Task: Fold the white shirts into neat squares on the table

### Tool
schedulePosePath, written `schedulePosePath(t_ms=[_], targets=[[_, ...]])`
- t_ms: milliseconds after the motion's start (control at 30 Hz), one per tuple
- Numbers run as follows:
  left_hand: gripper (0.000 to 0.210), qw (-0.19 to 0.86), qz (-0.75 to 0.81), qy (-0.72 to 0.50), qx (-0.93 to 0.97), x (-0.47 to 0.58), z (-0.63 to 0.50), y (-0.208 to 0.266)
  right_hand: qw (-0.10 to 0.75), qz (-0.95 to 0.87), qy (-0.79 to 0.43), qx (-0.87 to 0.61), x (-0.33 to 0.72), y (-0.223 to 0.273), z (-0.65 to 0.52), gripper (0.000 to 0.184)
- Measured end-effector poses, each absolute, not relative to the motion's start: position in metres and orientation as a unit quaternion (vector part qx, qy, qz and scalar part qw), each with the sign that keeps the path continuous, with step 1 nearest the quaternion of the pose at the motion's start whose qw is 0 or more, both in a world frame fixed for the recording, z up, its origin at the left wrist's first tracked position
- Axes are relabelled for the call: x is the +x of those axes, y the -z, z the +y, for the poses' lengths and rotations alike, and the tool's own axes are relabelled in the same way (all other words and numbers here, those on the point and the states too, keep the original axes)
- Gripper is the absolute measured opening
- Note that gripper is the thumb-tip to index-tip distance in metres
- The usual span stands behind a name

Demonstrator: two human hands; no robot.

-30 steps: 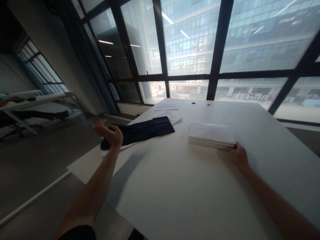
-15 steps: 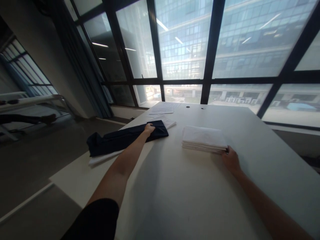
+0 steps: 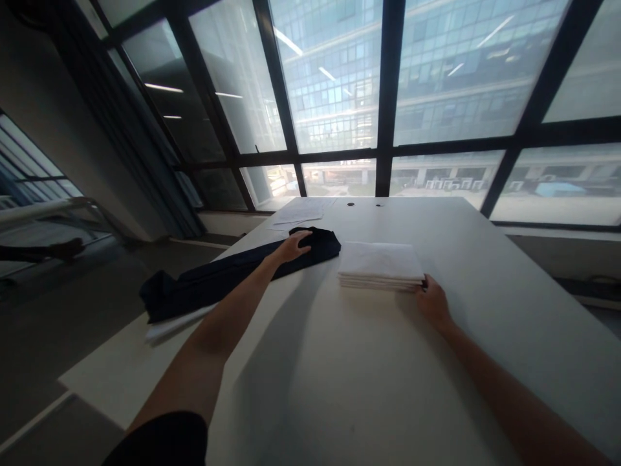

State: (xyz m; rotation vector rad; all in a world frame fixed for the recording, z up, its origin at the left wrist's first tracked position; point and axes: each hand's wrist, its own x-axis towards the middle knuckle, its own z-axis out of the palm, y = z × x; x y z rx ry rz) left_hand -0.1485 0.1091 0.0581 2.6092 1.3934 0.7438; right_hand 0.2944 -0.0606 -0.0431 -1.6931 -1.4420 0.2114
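Observation:
A long folded piece of dark navy cloth [image 3: 233, 267] lies at a slant on the left of the table, with white cloth [image 3: 177, 327] showing under its near end. My left hand [image 3: 291, 247] rests over the navy cloth near its far end, thumb and fingers apart. To the right is a neat stack of folded white cloth [image 3: 381, 260], several layers thick. At its front right corner my right hand [image 3: 433, 303] is closed on the edge. A small dark spot shows at those fingertips; I cannot make out what it is.
Sheets of paper [image 3: 303, 210] lie at the far left of the white table [image 3: 369, 369]. Two small dark items, one a round disc [image 3: 350, 204], sit near the far edge. Tall windows stand behind, with a curtain [image 3: 130, 142] at left.
The navy cloth's far end has shifted right, close to the white stack, and covers the white cloth's far end. My left hand's fingers have spread. My right hand stays at the stack's corner.

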Motion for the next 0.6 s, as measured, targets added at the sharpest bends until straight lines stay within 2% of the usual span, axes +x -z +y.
schedulePosePath(t_ms=[100,200,267,367,600], targets=[[0.076,0.0,0.534,-0.105,0.839,-0.192,0.082,-0.022,0.436,-0.573,-0.08,-0.689,0.292,0.04,-0.061,0.024],[0.081,-0.039,0.608,-0.099,0.787,-0.219,0.062,0.0,0.429,-0.566,-0.082,-0.699,0.29,0.037,-0.062,0.022],[0.081,-0.024,0.65,-0.088,0.754,-0.224,0.057,0.005,0.426,-0.564,-0.082,-0.703,0.289,0.036,-0.062,0.022],[0.081,0.01,0.708,-0.059,0.704,-0.219,0.06,0.005,0.426,-0.565,-0.083,-0.701,0.287,0.035,-0.063,0.022],[0.087,0.01,0.807,-0.074,0.586,-0.208,0.076,0.0,0.422,-0.567,-0.086,-0.703,0.287,0.031,-0.065,0.021]])
